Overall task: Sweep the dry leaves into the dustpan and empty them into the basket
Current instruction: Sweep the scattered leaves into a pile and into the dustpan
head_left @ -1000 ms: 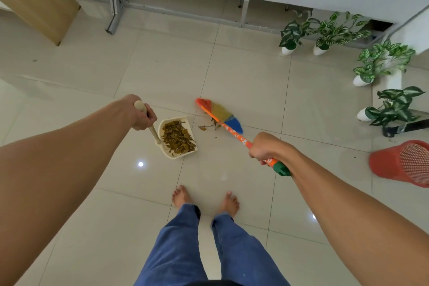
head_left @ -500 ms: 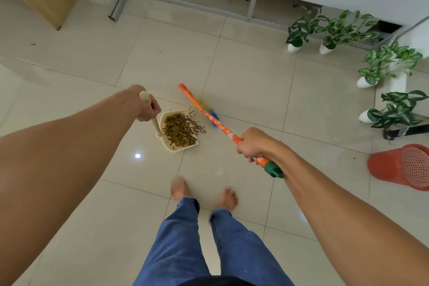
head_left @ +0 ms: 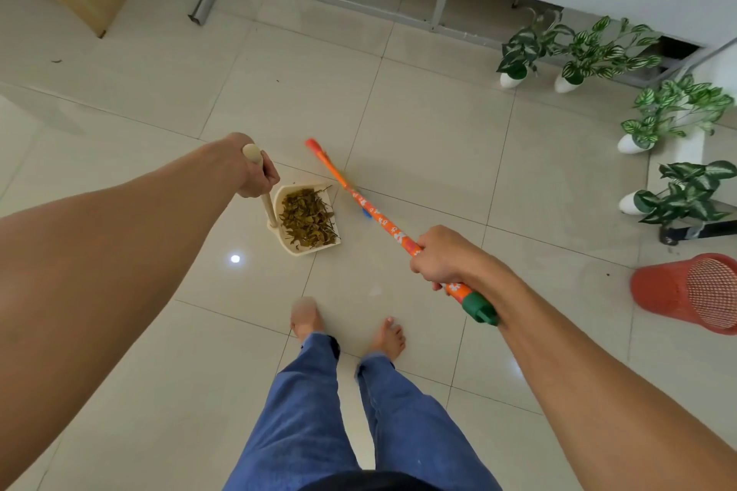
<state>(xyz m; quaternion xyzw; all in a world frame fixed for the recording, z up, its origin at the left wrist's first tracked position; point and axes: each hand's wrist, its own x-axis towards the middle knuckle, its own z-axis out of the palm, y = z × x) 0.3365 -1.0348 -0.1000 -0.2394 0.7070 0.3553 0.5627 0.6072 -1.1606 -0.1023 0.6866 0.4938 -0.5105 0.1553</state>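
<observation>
Gripping the top of a pale upright handle, the left hand (head_left: 255, 171) is clenched around it with the rounded knob poking out above the fist, and the fingers themselves are mostly hidden behind the knuckles. The handle runs down to the cream dustpan (head_left: 305, 249), which sits on the tiled floor (head_left: 418, 124) with a heap of dry leaves (head_left: 306, 217) inside it; a few stems poke past its far edge. The right hand (head_left: 442, 257) is closed on the orange patterned stick of the broom (head_left: 373, 211), near its green end cap, which juts out behind the wrist. The stick slants away across the floor just to the right of the dustpan; its bristle head is blurred, with only a smear of yellow and a scrap of blue showing, so its shape is hard to make out. Whether the bristles touch the dustpan cannot be told. Below the hands are two bare feet and blue trouser legs; the left foot is blurred. Well off to the right, the red basket (head_left: 674, 293) lies on its side with its mesh mouth partly cut off by the picture's edge. Beyond it stand potted plants (head_left: 578, 52) in white pots along the wall
</observation>
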